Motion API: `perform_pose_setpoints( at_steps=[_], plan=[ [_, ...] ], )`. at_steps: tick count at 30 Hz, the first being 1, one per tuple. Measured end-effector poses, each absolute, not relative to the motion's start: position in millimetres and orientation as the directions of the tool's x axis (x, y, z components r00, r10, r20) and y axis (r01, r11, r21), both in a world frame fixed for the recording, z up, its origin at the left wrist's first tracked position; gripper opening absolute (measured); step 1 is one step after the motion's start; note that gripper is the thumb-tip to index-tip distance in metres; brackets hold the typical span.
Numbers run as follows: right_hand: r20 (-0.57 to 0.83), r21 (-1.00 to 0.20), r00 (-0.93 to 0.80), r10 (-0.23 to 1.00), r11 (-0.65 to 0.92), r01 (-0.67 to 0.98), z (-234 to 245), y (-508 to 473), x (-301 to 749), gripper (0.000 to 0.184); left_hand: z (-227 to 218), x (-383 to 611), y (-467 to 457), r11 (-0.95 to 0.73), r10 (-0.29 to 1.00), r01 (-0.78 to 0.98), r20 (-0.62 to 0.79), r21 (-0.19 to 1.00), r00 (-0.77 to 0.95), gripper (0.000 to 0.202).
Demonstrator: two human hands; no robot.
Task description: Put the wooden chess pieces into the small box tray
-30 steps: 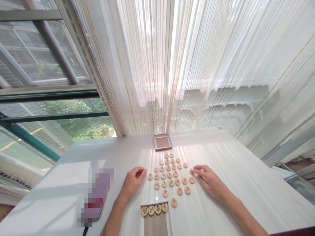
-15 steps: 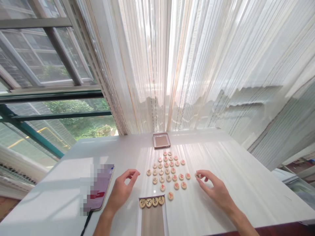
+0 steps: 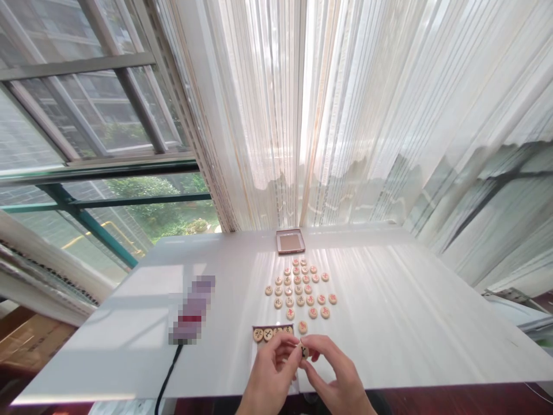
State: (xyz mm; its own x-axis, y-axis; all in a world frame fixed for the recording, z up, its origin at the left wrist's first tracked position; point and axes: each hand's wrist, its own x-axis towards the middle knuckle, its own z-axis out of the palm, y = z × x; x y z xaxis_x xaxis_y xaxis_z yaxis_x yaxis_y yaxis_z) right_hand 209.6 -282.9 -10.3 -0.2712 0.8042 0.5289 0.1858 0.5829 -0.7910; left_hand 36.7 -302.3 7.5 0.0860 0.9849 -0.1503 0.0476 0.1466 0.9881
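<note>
My left hand (image 3: 273, 374) and my right hand (image 3: 334, 377) meet at the near edge of the white table (image 3: 389, 311). Together their fingertips pinch one round wooden chess piece (image 3: 303, 350) with a black character. Just beyond my left fingers, a row of black-marked pieces (image 3: 268, 333) lies at the top of a narrow brown box, mostly hidden by my hands. Farther out, several round pieces (image 3: 301, 290), mostly with red characters, lie flat in loose rows.
A small square brown-lined lid or tray (image 3: 290, 241) sits at the table's far edge by the sheer curtain (image 3: 328, 115). A blurred phone (image 3: 193, 309) with a black cable lies at the left. A window (image 3: 86, 132) fills the left side.
Both hands drew back from beside the spread pieces to the near edge and came together. The right hand carried a black-marked piece along. The camera view tilted and shifted left.
</note>
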Motion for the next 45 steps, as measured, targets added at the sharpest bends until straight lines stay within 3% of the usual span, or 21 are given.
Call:
perform_pose_setpoints(
  at_steps=[7, 12, 18, 23, 29, 32, 37, 45],
  plan=[
    [0.417, -0.859, -0.264, 0.869, 0.473, 0.199, -17.7, -283.2, 205.2, 0.018, -8.1, 34.4, -305.3, 0.152, 0.988, -0.038, -0.151, 0.988, 0.032, 0.043],
    [0.294, -0.921, -0.288, 0.911, 0.351, 0.169, -21.1, -282.4, 202.9, 0.02, -12.0, 32.8, -309.2, 0.109, 0.994, 0.017, -0.109, 0.994, -0.022, 0.046],
    [0.305, -0.934, -0.358, 0.883, 0.351, 0.069, -18.2, -288.6, 195.3, 0.02, -8.7, 30.0, -317.5, 0.101, 0.993, 0.052, -0.098, 0.994, -0.064, 0.04],
    [0.328, -0.917, -0.369, 0.87, 0.387, 0.097, -22.1, -288.8, 194.9, 0.023, -13.8, 19.3, -315.5, 0.111, 0.976, -0.002, -0.109, 0.994, -0.189, 0.044],
    [0.154, -0.974, -0.24, 0.959, 0.188, 0.128, -32.6, -283.3, 200.5, 0.032, -13.1, 2.2, -306.0, 0.133, 0.956, -0.081, -0.15, 0.988, -0.253, 0.05],
    [0.11, -0.986, -0.228, 0.967, 0.135, 0.096, -33.1, -282.2, 199.2, 0.04, -10.8, 1.6, -304.5, 0.09, 0.939, -0.057, -0.104, 0.994, -0.327, 0.052],
    [0.1, -0.987, -0.219, 0.971, 0.125, 0.103, -31.4, -281.1, 197.3, 0.042, -10.7, 1.9, -305.3, 0.078, 0.946, -0.046, -0.089, 0.996, -0.312, 0.055],
    [0.091, -0.991, -0.2, 0.975, 0.108, 0.077, -37.2, -279.0, 202.1, 0.044, -5.5, -23.7, -308.2, 0.052, 0.936, 0.088, -0.018, 0.995, -0.351, 0.041]
  ],
)
